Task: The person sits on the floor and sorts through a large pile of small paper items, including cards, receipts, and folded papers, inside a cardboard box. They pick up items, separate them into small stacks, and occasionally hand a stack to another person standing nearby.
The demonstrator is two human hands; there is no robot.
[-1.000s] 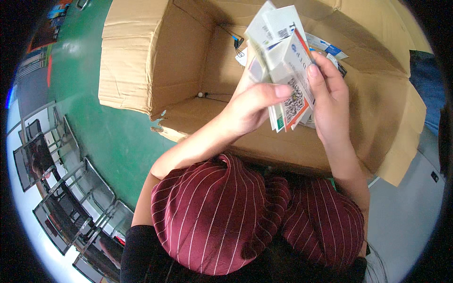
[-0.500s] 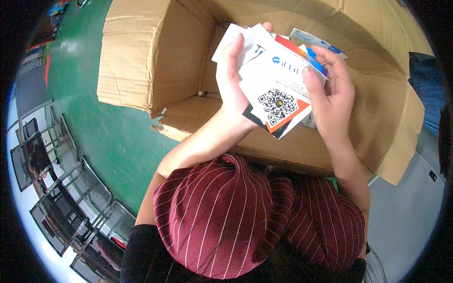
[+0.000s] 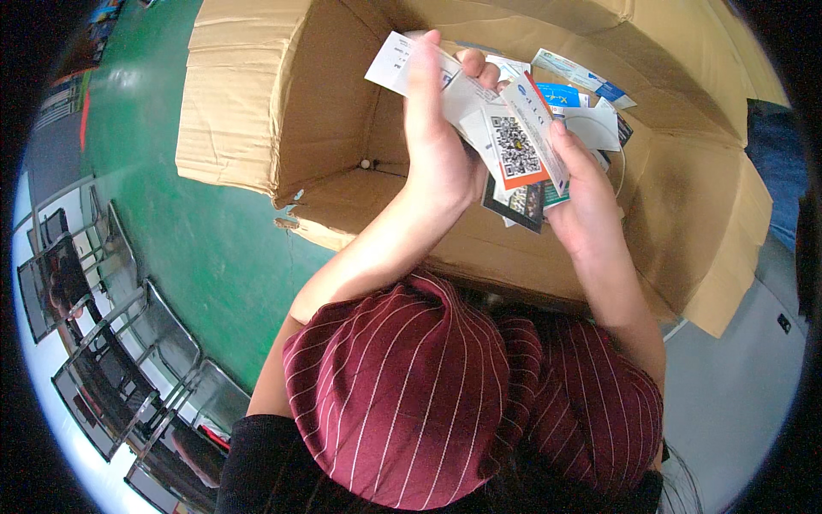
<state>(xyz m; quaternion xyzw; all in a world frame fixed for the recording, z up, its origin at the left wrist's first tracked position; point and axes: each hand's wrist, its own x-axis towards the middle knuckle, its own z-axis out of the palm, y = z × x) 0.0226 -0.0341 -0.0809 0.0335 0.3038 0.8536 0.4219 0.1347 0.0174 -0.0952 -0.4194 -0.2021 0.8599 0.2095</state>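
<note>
Cards [image 3: 517,146], edges fanned, seem gripped in both hands [image 3: 438,158] over the roomy open box [image 3: 317,103].

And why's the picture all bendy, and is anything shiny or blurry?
In the head view, the fisheye lens bows the edges of the cardboard box toward the dark round rim; in the head view, pale glare shows on the green floor; also in the head view, small print on the held cards is too soft to read.
</note>
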